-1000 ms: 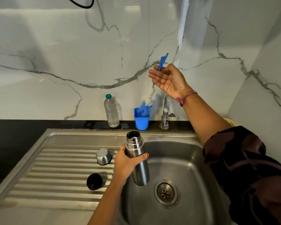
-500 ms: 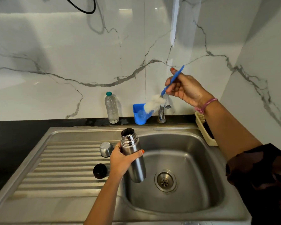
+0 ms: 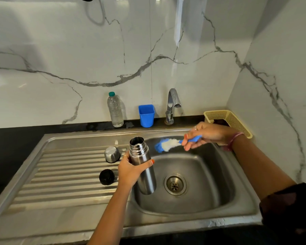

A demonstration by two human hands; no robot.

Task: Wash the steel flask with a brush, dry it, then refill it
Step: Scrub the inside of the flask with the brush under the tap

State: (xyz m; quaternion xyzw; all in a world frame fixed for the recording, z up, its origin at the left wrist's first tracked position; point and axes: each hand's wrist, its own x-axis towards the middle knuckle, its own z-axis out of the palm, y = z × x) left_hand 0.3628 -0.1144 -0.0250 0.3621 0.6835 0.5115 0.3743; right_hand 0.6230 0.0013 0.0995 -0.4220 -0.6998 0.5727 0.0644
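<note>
We see the left hand [image 3: 131, 171] wrapped around the flask [image 3: 143, 165], mouth open, tilted over the sink [image 3: 193, 183]. The right hand [image 3: 204, 135] pinches the brush [image 3: 168, 145] handle, bristles pointing toward the flask, seemingly just short of it.

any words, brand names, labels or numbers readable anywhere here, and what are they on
None can be read.
steel flask: plain brushed metal, no marking shows.
water bottle: clear, with no label in view.
blue cup: plain.
brush: no print shows on its handle.
black cap and steel cup: no text shows.
</note>
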